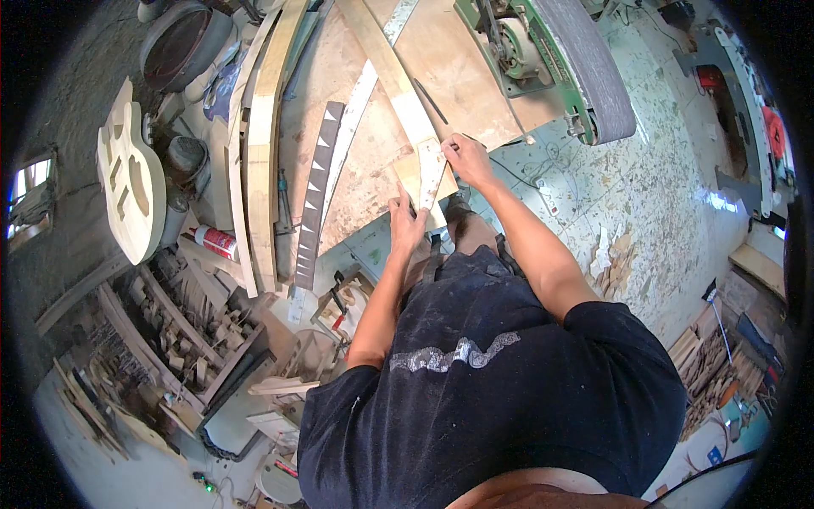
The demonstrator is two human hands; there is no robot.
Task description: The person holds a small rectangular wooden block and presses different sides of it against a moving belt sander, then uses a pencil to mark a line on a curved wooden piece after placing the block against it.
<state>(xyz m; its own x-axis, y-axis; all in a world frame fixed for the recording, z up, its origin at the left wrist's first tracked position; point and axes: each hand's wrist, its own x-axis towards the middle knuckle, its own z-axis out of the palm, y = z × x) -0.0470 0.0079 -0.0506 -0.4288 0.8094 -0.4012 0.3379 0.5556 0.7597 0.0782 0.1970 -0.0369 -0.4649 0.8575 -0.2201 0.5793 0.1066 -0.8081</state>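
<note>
A long pale wooden board [386, 64] runs from the far edge of the workbench towards me. On its near end lies a flat headstock-shaped piece [430, 165], whitish and speckled with dark marks. My left hand [407, 222] is closed on the left edge of the board's near end. At the right edge, my right hand [468, 159] is closed, thumb and finger pinched around a small dark thin thing I cannot make out. Left of the board lie a dark fretboard [319, 195] with pale triangular inlays and a long white strip [352, 119].
A green belt sander [585, 76] stands at the far right of the workbench [475, 93]. Curved wooden strips [264, 144] line its left side. Farther left are a pale guitar body [136, 191], a red-and-white can [216, 242] and a bin of wood offcuts [182, 331].
</note>
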